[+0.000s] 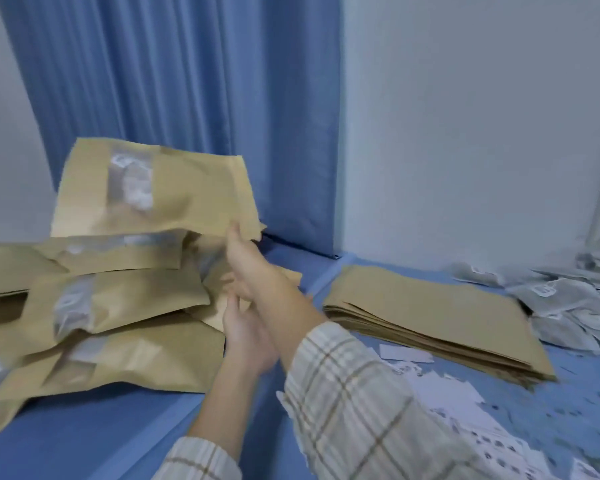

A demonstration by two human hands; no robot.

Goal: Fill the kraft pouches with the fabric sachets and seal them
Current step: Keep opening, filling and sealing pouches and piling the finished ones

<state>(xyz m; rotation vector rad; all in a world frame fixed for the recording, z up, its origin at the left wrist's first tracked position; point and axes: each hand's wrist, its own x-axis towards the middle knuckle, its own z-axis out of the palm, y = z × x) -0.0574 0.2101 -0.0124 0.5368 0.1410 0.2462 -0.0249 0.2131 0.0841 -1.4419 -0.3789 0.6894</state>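
My right hand (245, 258) pinches the lower right corner of a filled kraft pouch (174, 195) and holds it above the pile of filled pouches (118, 306) at the left. White sachets show through the pouch's clear window. My left hand (243, 327) is below the right forearm, fingers straight, touching the edge of the pile. A flat stack of empty kraft pouches (430, 313) lies to the right. Loose white fabric sachets (565, 299) are heaped at the far right.
Everything sits on a blue surface (118, 427) with a seam running up the middle. White paper slips (447, 386) litter the near right. A blue curtain (187, 98) and a white wall (465, 133) close off the back.
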